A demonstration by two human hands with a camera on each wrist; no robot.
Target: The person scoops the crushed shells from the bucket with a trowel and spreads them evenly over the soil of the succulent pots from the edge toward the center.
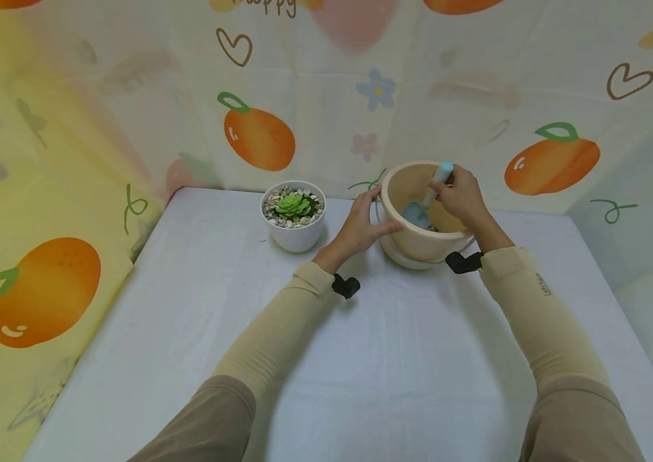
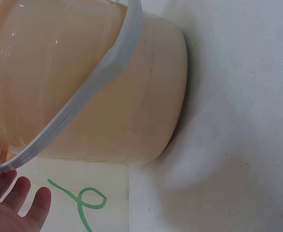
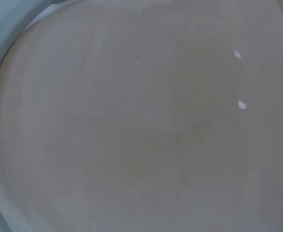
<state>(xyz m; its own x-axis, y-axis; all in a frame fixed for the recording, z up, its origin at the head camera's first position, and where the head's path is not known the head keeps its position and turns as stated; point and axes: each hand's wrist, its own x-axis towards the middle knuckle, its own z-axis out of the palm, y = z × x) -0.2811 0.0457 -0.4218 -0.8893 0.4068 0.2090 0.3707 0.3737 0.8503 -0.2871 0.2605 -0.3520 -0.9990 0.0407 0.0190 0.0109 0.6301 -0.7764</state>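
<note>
A cream bucket (image 1: 427,236) with a pale handle (image 2: 95,84) stands toward the back right in the head view. My left hand (image 1: 356,228) touches the bucket's left side near the rim, its fingers and thumb spread and fairly straight. In the left wrist view, a fingertip meets the rim beside the handle's end. Inside the bucket is a small blue shovel (image 1: 417,214), tilted with its blade low. My right hand (image 1: 462,194) grips the shovel's light handle, whose blue end sticks up above the fingers. The right wrist view is filled by the bucket's wall (image 3: 131,121).
Left of the bucket stands a white pot (image 1: 296,236) holding a green succulent (image 1: 294,205) among pebbles. A white cloth covers the table (image 1: 407,359). A fruit-printed curtain (image 1: 326,128) hangs right behind the bucket and along both sides.
</note>
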